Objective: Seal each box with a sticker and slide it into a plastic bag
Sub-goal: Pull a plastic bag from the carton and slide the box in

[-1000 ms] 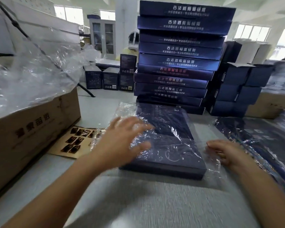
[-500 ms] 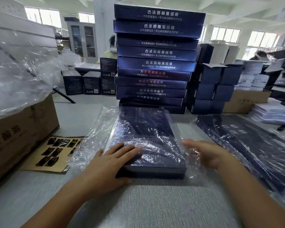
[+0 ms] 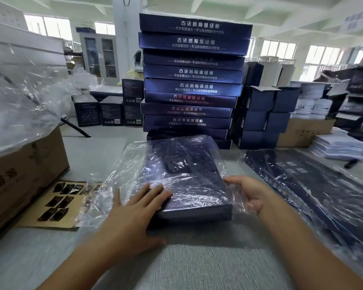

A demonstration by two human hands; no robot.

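Head cam, all positions relative to the dark blue box.

- Box lies flat on the grey table, centre of frame. It sits inside a clear plastic bag. Film covers its top and spills out left and right. The bag mouth faces us, and the box's near end looks bare of film.
- Left hand: fingers straight and spread, lying flat on the box's near-left corner, on top of the film. The thumb is down by the near edge. It grips nothing.
- Right hand: at the box's right edge, fingers half-curled, fingertips against the side. Film drapes over the lower fingers. We cannot tell if it pinches the film or only rests there.
- Directly behind the box: a tall stack of blue boxes, same type, white print on the sides.
- Left of the box: a brown sticker sheet with dark stickers, its right edge under the bag's loose film.
- Further left: a cardboard carton with a heap of clear bags on top.
- Right of the box: a row of bagged boxes lying flat, apart from ours.
- Behind-left: small black cartons. Behind-right: white paper stacks.
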